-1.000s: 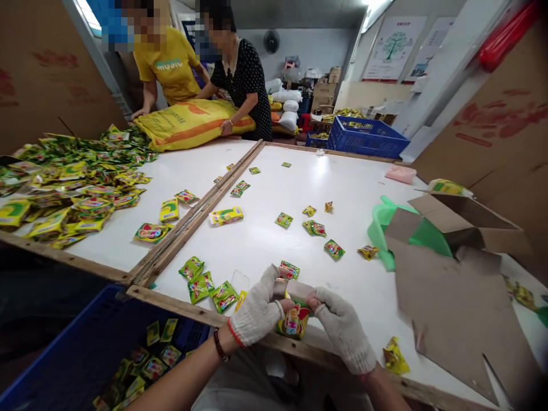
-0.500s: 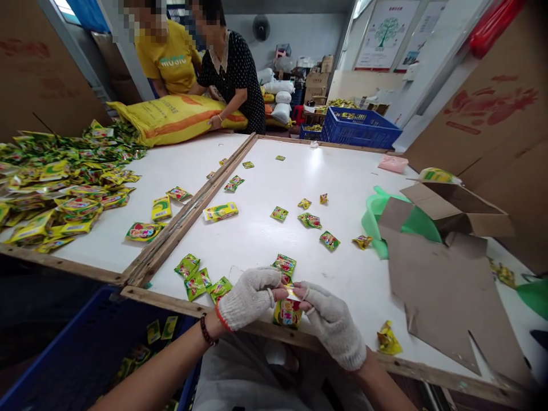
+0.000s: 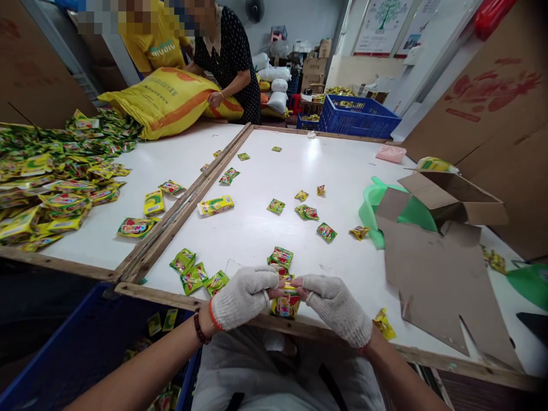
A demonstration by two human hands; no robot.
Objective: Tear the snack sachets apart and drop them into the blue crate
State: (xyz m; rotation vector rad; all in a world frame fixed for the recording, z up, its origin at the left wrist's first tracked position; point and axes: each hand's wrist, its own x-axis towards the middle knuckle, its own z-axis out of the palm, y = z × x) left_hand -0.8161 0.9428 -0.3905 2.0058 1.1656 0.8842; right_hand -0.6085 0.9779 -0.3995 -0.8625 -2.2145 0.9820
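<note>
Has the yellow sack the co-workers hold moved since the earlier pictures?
Yes. The yellow sack has been tipped up at its far end and now reaches closer to the packet pile on the left table.

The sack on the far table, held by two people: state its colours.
The sack is yellow with an orange diagonal band, seen in the head view.

Can't really read the print on the sachet [image 3: 286,304], the gloved left hand [image 3: 244,295] and right hand [image 3: 336,307] cover its top edge where each grip pinches it. The heap of packets [image 3: 51,177] runs off the left edge, so no telling how far it goes. The blue crate [image 3: 64,348] below the worktop [image 3: 274,228] is cut by the bottom edge and mostly behind the forearm. Both co-workers by the yellow sack [image 3: 171,100] have blurred faces, cropped at the top.
</note>
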